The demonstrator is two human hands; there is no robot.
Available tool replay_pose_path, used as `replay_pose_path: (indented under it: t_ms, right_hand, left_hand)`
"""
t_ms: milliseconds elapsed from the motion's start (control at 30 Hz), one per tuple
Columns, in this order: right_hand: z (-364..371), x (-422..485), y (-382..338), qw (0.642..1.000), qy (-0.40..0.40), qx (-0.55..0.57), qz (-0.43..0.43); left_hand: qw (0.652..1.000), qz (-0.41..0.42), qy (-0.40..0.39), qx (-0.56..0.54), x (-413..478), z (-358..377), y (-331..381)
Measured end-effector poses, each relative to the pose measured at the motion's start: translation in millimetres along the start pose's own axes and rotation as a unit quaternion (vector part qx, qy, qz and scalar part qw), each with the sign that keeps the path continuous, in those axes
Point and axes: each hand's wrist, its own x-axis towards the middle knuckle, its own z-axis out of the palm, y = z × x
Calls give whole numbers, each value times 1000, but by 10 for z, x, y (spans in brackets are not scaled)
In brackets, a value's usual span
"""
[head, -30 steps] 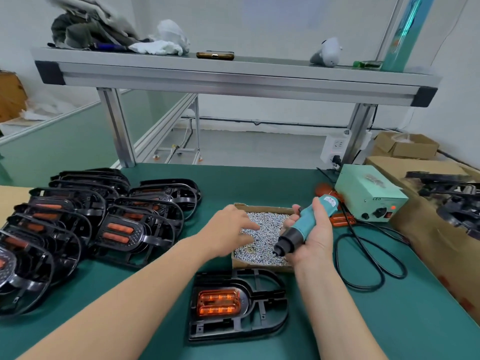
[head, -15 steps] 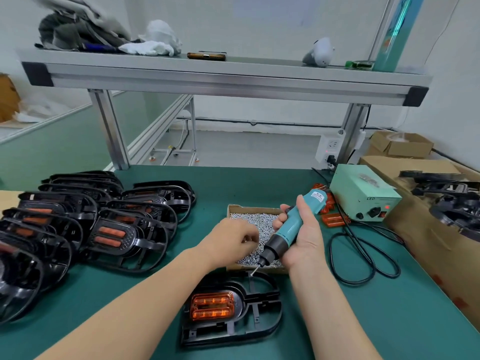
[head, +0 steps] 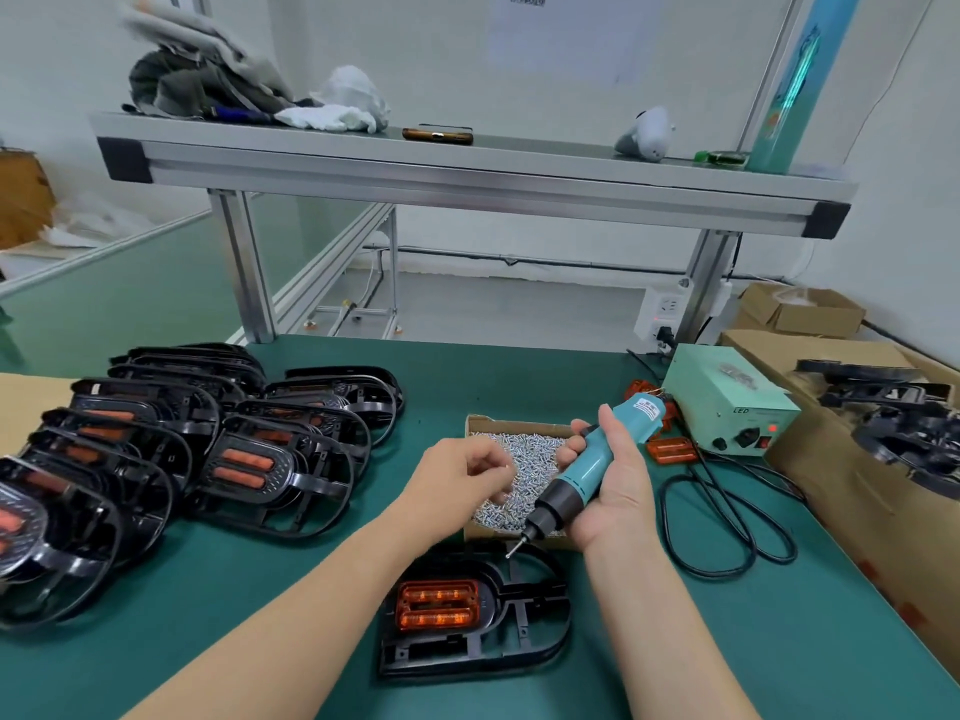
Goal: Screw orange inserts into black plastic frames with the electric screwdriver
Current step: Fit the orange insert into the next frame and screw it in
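Green desk [head: 779, 641]: black frame [head: 519, 634] flat near front edge, orange insert [head: 438, 606] seated in left end. Screw box [head: 519, 459] just behind. Right hand [head: 618, 491] wrapped round screwdriver [head: 592, 470], tip hovering above frame. Left hand [head: 457, 485] fingertips bunched over box; gripping screw? Cannot tell. Likely lining up: next, tip square onto hole.
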Motion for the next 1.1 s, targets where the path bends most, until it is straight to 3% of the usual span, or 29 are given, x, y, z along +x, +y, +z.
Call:
replay_pose_path:
  t_ms: [267,433,700,1100]
  right_hand:
    - [28,-117,133,1000,20,8,-9]
    - [107,-237,344,1000,15,-15,4]
    - [100,-332,496,999,22,-43,-17]
    - [90,-448,577,996,42,-67,-41]
  left_hand:
    - [996,-48,-74,-18,-887,-121,-18]
    - [992,-87,-29,-86,-1135,-156,75]
    - [984,-139,-7,-108,-1309,-243,30]
    - [993,-115,17,5,-1397,-283,-25]
